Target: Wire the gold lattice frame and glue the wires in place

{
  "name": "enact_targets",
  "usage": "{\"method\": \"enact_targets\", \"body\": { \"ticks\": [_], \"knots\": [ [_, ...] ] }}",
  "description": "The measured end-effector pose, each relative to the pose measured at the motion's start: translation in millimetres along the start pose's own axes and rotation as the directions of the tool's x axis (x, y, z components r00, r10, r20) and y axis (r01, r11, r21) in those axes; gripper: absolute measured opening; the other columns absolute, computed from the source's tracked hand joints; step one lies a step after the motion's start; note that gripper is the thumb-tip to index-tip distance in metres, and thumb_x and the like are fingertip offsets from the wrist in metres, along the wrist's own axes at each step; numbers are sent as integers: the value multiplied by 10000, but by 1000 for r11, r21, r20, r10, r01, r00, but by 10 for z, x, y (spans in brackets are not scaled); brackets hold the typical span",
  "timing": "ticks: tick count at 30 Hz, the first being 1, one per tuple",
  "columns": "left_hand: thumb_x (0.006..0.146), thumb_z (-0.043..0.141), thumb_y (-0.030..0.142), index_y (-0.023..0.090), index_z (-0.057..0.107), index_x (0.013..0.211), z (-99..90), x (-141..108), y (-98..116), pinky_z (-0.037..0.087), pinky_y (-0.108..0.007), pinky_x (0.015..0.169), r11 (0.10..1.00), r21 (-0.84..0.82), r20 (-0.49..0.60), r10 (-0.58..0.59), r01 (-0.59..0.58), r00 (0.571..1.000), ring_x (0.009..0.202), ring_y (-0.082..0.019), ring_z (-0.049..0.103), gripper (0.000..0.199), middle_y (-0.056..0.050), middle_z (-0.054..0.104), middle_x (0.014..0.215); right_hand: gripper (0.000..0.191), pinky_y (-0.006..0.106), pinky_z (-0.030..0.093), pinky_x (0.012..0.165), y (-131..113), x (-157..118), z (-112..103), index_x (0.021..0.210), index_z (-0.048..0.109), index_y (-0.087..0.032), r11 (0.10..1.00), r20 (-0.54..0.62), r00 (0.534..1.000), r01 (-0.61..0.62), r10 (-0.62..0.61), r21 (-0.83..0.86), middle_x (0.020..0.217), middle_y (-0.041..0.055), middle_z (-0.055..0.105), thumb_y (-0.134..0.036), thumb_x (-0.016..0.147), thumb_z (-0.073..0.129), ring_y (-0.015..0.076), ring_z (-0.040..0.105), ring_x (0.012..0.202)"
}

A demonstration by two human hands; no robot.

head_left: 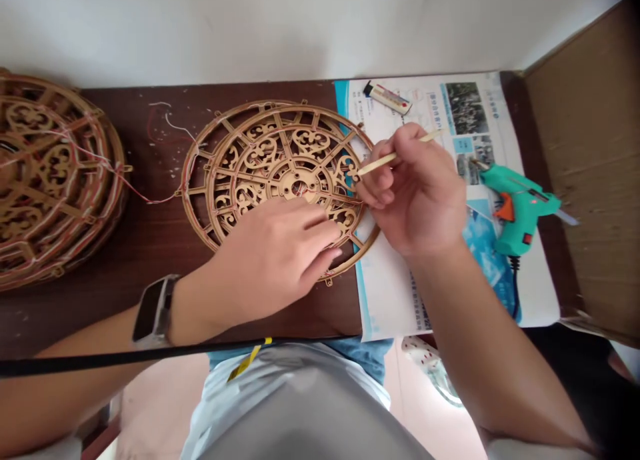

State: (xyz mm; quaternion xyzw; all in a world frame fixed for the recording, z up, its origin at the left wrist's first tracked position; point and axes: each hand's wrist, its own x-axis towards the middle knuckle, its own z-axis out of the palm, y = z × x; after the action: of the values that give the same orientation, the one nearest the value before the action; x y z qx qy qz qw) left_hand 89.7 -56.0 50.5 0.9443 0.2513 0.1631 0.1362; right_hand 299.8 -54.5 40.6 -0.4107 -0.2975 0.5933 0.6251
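A round openwork wooden disc (pixel 293 140) with scroll patterns, spokes and red and white wires along its rings lies in front of me. My left hand (pixel 275 250) rests palm down over its near side, fingers loosely bent and apart from the thumb; some fingertips are hidden. Over the disc's right edge, my right hand (pixel 420 187) is turned palm up and closed, pinching a thin wooden stick (pixel 383 161) between thumb and fingers. One end of the stick points left at the disc's scrollwork.
A stack of similar discs (pixel 65 180) stands at left, a wire running to mine. Printed paper (pixel 390 280) covers the table's right side, bearing a small white tube (pixel 389 98) and a green glue gun (pixel 523 203) with its cord. Cardboard (pixel 590 153) rises at far right.
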Motion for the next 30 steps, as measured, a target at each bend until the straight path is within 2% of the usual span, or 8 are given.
{"method": "enact_targets", "body": {
  "ticks": [8, 12, 16, 20, 23, 25, 27, 30],
  "knots": [
    [1055, 684, 310, 197, 712, 1117, 303, 152, 121, 494, -494, 961, 981, 190, -16, -23, 26, 1000, 1118, -306, 671, 132, -81, 723, 1155, 393, 271, 232, 501, -9, -14, -40, 771, 597, -241, 1000, 37, 999, 22, -22, -15, 586, -56, 500, -457, 898, 900, 82, 357, 481],
    [1057, 678, 265, 208, 724, 1028, 339, 167, 180, 474, -478, 916, 958, 287, -49, 26, -11, 998, 1062, -289, 656, 79, -67, 717, 1092, 316, 280, 206, 504, -42, -57, -11, 766, 624, -238, 999, 70, 997, 27, -30, 32, 593, -41, 504, -380, 945, 842, 90, 357, 490],
    [1054, 658, 158, 197, 686, 806, 367, 212, 230, 456, -453, 862, 914, 389, -78, 161, -119, 984, 935, -246, 652, 253, -35, 695, 916, 295, 278, 214, 496, -55, -77, -10, 762, 634, -234, 996, 77, 996, 49, -55, 77, 596, -35, 523, -343, 952, 831, 90, 366, 494],
    [1082, 632, 140, 189, 683, 844, 341, 151, 198, 462, -407, 795, 939, 304, -80, 197, -164, 977, 862, -206, 637, 248, -24, 707, 901, 342, 261, 225, 495, -70, -66, -33, 761, 615, -229, 995, 84, 995, 53, -59, 79, 588, -48, 518, -383, 937, 865, 76, 372, 489],
    [1110, 621, 166, 186, 699, 1020, 236, 32, 79, 500, -378, 840, 986, 153, -148, 95, -72, 984, 908, -185, 679, 121, -28, 755, 978, 324, 277, 197, 502, -80, -53, -42, 755, 624, -231, 993, 67, 996, 54, -61, 104, 582, -42, 517, -370, 932, 857, 81, 362, 487],
    [1114, 596, 174, 180, 683, 1038, 120, -59, -55, 501, -369, 821, 986, 164, -205, 19, 16, 978, 863, -178, 681, 116, -31, 767, 960, 341, 289, 189, 502, -75, -38, -50, 746, 621, -242, 995, 38, 997, 61, -64, 84, 574, -43, 516, -396, 903, 882, 88, 352, 484],
    [1120, 562, 210, 198, 678, 938, -19, -148, -223, 480, -353, 758, 962, 253, -269, -32, 103, 963, 758, -168, 644, 216, -9, 737, 838, 403, 288, 188, 490, -58, -14, -67, 733, 606, -248, 997, -14, 997, 72, -72, 24, 565, -49, 522, -452, 839, 936, 86, 345, 482],
    [1128, 575, 251, 217, 658, 721, -214, -271, -476, 412, -354, 656, 938, 258, -334, -139, 232, 932, 590, -145, 556, 417, 34, 642, 622, 480, 268, 192, 470, -17, 28, -98, 716, 582, -245, 992, -107, 988, 99, -108, -79, 556, -56, 537, -512, 761, 979, 76, 369, 484]
  ]
}}
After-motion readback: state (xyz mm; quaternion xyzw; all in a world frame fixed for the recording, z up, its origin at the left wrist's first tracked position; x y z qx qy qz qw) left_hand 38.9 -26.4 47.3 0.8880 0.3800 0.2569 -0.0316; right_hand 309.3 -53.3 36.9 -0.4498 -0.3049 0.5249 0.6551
